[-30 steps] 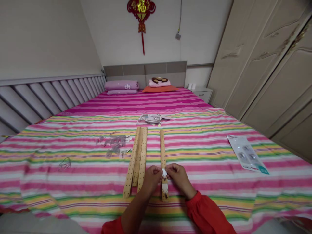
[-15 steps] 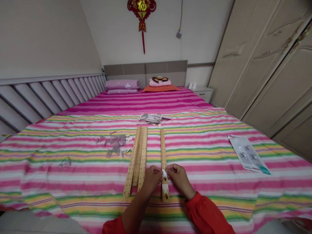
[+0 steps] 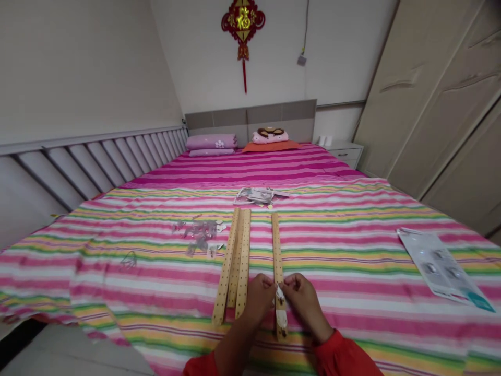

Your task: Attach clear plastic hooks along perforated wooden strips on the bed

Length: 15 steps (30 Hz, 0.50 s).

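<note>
Left hand (image 3: 260, 296) and right hand (image 3: 304, 298) pinch a white fitting (image 3: 280, 293) on a perforated wooden strip (image 3: 277, 245). A second fitting (image 3: 282, 319) sits at the strip's near end, and the spare strips (image 3: 237, 258) left of it lie bare.

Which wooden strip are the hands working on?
The single strip lying apart on the right; the other strips lie bundled to its left. The left hand and right hand pinch a small white piece over it.
</note>
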Motion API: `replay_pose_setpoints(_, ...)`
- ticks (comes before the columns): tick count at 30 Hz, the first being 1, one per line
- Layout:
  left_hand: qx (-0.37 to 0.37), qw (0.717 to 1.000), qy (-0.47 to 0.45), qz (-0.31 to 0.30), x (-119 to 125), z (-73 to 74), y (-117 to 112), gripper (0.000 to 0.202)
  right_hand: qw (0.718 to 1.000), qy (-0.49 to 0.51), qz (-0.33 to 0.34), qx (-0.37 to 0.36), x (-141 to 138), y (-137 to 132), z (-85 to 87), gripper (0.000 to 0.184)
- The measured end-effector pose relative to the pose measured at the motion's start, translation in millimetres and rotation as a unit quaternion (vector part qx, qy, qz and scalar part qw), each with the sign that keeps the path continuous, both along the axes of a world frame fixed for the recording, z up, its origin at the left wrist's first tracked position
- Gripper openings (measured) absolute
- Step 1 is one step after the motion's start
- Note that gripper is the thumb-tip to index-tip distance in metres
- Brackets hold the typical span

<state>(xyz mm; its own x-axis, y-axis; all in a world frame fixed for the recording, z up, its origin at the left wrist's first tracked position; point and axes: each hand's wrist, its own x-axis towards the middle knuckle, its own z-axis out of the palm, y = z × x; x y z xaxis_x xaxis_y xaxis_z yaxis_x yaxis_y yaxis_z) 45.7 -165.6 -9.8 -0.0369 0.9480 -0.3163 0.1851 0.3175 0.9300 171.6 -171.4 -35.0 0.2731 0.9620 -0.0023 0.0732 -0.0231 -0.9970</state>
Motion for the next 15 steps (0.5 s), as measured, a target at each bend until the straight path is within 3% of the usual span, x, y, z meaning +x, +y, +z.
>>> replay_pose_setpoints(5,-0.013,1.000,-0.005,0.000,1,-0.7,-2,0.018,1.000,0.002,0.019,-0.007,1,2,1.9,0.028)
replay_pose_setpoints(8,0.000,0.999,-0.023,-0.045,-8,12.7,-3,0.018,0.998,0.045,0.040,-0.029,3,-2,7.7,0.033)
replay_pose_setpoints(10,0.055,0.996,-0.019,-0.068,-24,26.3,2,0.016,0.993,0.080,0.060,-0.062,4,-5,11.4,0.037)
replay_pose_setpoints(12,0.128,0.991,0.024,-0.039,-48,39.1,12,0.014,0.988,0.101,0.075,-0.089,6,-7,13.7,0.042)
replay_pose_setpoints(15,0.225,0.958,0.166,0.062,-89,49.5,36,0.005,0.987,0.107,0.076,-0.095,6,-8,14.3,0.045)
